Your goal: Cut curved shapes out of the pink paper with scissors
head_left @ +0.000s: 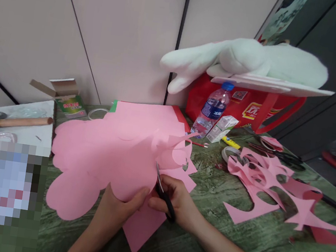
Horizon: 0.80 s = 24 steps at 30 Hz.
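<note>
A large pink paper sheet (104,154) with scalloped edges lies over the green marbled table (202,239). My left hand (119,206) pinches the sheet's near edge, thumb on top. My right hand (176,200) grips black-handled scissors (163,194), whose blades point up into the paper's cut edge. Curled pink strips hang from the sheet just above the blades.
Pink paper offcuts (272,182) lie on the right, with a second pair of scissors (288,159) and a tape roll (229,152). Behind stand a water bottle (212,109), a small box (222,127), a red bag (252,106) under a white plush toy (252,62). A hammer (12,122) lies at left.
</note>
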Each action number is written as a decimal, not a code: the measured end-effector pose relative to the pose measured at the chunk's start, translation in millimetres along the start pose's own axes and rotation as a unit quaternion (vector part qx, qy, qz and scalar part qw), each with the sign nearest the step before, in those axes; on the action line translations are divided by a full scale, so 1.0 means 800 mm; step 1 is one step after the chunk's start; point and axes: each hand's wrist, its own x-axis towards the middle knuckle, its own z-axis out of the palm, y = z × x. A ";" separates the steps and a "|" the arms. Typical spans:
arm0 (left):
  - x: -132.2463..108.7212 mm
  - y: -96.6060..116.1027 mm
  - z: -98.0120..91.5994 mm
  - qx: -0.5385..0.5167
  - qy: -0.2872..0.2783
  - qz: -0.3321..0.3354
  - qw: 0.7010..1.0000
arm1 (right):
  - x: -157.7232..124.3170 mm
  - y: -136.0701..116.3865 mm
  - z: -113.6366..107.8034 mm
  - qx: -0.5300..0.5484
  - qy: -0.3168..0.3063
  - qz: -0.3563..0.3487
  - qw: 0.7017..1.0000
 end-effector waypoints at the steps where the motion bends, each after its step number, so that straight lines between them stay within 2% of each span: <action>1: 0.000 0.001 0.000 0.002 -0.001 -0.004 1.000 | 0.000 0.000 0.000 -0.005 0.001 -0.002 1.000; 9: -0.003 0.010 0.001 0.011 -0.005 -0.005 1.000 | -0.001 0.005 -0.003 -0.037 -0.002 0.004 0.999; 24: -0.002 0.006 -0.001 0.001 -0.019 -0.010 1.000 | -0.001 0.004 -0.003 -0.026 -0.006 0.012 1.000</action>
